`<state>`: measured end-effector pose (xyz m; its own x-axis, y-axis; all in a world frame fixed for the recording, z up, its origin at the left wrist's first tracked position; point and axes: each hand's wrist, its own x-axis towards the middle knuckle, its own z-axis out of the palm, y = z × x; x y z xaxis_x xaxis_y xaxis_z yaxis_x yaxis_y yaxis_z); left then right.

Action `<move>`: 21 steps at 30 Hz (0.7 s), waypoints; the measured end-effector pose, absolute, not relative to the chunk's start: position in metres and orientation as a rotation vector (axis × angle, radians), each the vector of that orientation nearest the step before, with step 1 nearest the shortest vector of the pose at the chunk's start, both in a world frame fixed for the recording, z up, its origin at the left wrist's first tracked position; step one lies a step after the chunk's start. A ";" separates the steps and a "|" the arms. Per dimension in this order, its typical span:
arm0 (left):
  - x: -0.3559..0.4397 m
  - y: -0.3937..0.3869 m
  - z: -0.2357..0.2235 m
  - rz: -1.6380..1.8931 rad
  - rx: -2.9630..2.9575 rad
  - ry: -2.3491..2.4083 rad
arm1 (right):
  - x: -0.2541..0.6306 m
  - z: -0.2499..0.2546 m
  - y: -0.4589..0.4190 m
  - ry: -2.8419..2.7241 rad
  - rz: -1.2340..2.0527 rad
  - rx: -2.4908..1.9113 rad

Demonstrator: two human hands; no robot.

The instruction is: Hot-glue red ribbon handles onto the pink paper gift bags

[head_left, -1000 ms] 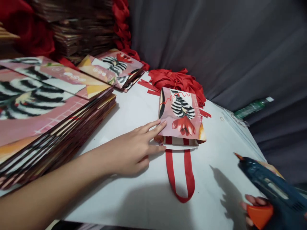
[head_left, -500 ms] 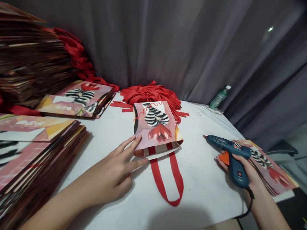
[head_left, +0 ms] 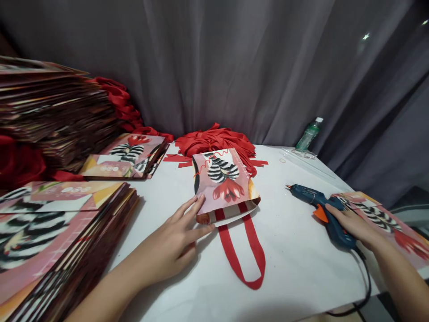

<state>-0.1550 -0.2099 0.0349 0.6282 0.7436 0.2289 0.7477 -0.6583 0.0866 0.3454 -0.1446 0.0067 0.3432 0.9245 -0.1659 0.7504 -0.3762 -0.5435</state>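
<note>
A small pink paper bag (head_left: 209, 194) with a zebra-striped shape and a red flower lies on the white table. Its opening faces me, and a red ribbon handle (head_left: 258, 264) loops out toward the front. My left hand (head_left: 177, 241) rests at the left of the bag's mouth with spread fingers, some on the upper panel and one at the lower panel's edge. A dark blue glue gun (head_left: 308, 195) with an orange trigger lies on its side at the right. Over its rear and grip is my right hand (head_left: 358, 226), closed on it; most of its fingers are hidden.
Folded bags form a tall stack (head_left: 56, 116) and a nearer pile (head_left: 67, 223) on the left. A heap of red ribbons (head_left: 214, 138) lies behind the bag. At the right are more bags (head_left: 382, 219), a green bottle (head_left: 308, 135) and the gun's cord (head_left: 368, 277).
The glue gun has come down onto the table, tipped on its side, and my right fingers have left the trigger. The view has shifted slightly; my left hand stays on the bag.
</note>
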 end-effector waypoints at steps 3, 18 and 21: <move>-0.156 -0.210 0.036 -0.384 -2.822 -1.291 | 0.342 0.015 -0.144 -1.548 0.678 -2.380; -0.149 -0.207 0.040 -0.489 -2.862 -1.308 | 0.196 0.042 -0.185 -2.560 0.123 -1.117; -0.151 -0.204 0.036 -0.517 -2.874 -1.261 | 0.161 0.027 -0.181 -2.615 0.132 -0.931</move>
